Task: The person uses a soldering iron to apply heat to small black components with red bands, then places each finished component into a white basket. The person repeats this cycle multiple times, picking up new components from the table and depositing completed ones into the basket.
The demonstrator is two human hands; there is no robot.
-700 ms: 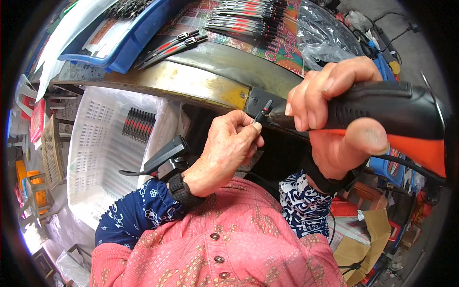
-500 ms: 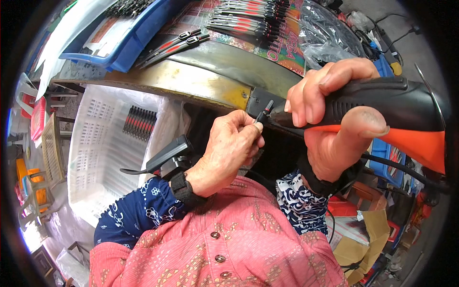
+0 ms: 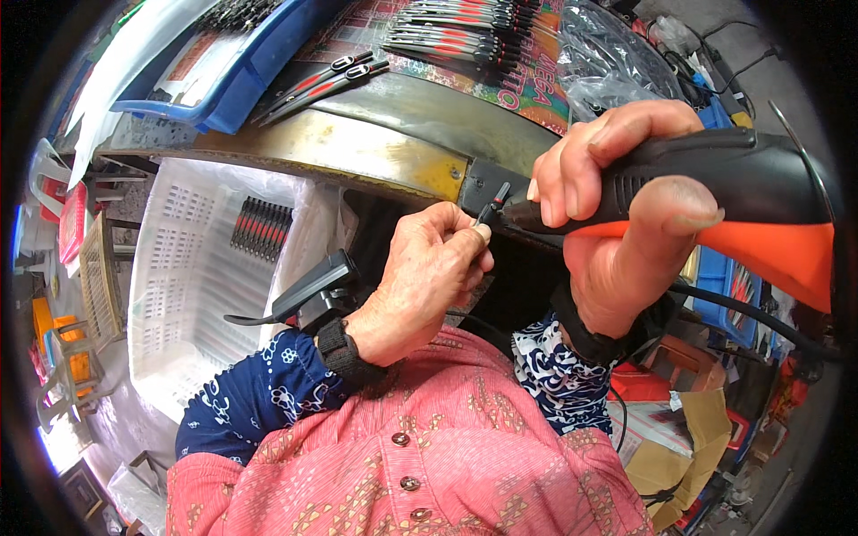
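Observation:
My left hand [image 3: 429,272] is closed, with thumb and fingertips pinching a small, slim black part [image 3: 500,194] with a touch of red. Its lower end is hidden by my fingers. My right hand [image 3: 617,196] wraps round a corded black-and-orange power tool [image 3: 697,179] that looks like an electric screwdriver, lying almost level. The tool's tapered nose points left, right by the black part at the bench edge; I cannot tell whether they touch. A dark block [image 3: 483,184] is fixed to the metal bench edge [image 3: 357,152] just behind the part.
Slim black, grey and red pen-like pieces [image 3: 456,36] lie piled on the bench, two apart [image 3: 326,80]. A blue bin [image 3: 237,94] is at the far left. Below stands a white crate [image 3: 165,295] holding a row of such pieces [image 3: 261,228]. A cardboard box [image 3: 706,438] sits lower right.
The power tool and my right hand have shifted very slightly left. My left hand keeps its pinch on the small black part in nearly the same place.

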